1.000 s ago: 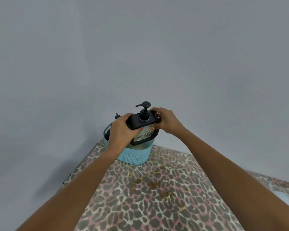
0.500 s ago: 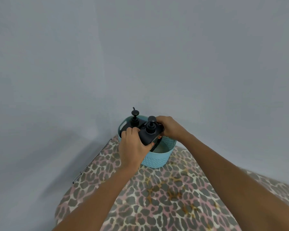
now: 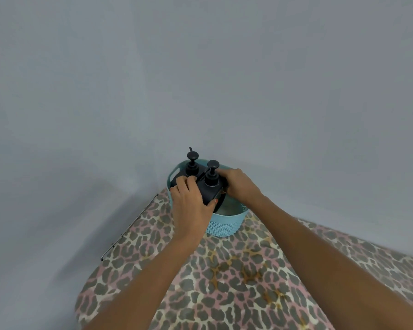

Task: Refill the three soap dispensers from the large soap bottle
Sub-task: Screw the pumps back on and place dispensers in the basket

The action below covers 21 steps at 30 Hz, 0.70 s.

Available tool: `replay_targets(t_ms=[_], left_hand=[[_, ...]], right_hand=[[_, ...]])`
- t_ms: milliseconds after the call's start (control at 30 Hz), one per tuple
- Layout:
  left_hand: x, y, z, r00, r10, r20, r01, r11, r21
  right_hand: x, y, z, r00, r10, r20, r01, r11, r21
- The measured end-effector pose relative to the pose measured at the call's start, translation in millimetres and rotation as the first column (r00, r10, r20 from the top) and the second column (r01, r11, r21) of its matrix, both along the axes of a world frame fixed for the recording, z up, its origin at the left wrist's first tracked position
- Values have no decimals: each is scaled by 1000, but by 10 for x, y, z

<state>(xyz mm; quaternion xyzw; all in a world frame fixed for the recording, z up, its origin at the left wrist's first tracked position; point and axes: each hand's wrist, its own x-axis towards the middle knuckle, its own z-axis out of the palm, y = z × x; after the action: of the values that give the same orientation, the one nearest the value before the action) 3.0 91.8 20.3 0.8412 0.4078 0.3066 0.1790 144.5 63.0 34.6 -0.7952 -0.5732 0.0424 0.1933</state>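
Head view: second dispenser [image 3: 192, 166] crowds held dispenser [image 3: 210, 184] in basket [image 3: 227, 222].

Even soft light, faint wall [image 3: 200, 67] shadow left, edges warped.

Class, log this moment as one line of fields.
left hand: grips dispenser | right hand: grips dispenser | place: in blue basket beside second dispenser | surface: leopard-print cloth

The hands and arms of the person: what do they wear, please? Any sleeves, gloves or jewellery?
Nothing is worn. The left hand and right hand are bare, with no gloves, rings or watch visible. Both forearms are uncovered as far as the picture shows; no sleeves appear.
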Motion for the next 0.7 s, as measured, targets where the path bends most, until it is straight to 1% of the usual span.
replay_targets(t_ms=[100, 233, 300, 433, 567, 700], left_hand=[[-31, -7, 26, 999, -30, -19, 30, 999, -45], [-88, -70, 92, 993, -114, -39, 111, 990, -83], [-111, -129, 125, 988, -151, -23, 148, 983, -107], [-113, -335, 191, 966, -246, 74, 255, 956, -145], [-105, -682, 230, 908, -399, 130, 419, 884, -207], [-64, -1097, 212, 855, -497, 147, 518, 820, -242]], right_hand=[[-28, -43, -47, 995, -95, 32, 96, 995, -34], [-60, -244, 38, 989, -133, 58, 138, 987, -78], [-88, -411, 88, 986, -153, 68, 156, 987, -48], [-191, -806, 149, 982, -183, 43, 181, 982, 54], [-324, -1263, 162, 970, -245, 5, 242, 961, 136], [-402, -1793, 93, 943, -329, -55, 333, 924, 188]])
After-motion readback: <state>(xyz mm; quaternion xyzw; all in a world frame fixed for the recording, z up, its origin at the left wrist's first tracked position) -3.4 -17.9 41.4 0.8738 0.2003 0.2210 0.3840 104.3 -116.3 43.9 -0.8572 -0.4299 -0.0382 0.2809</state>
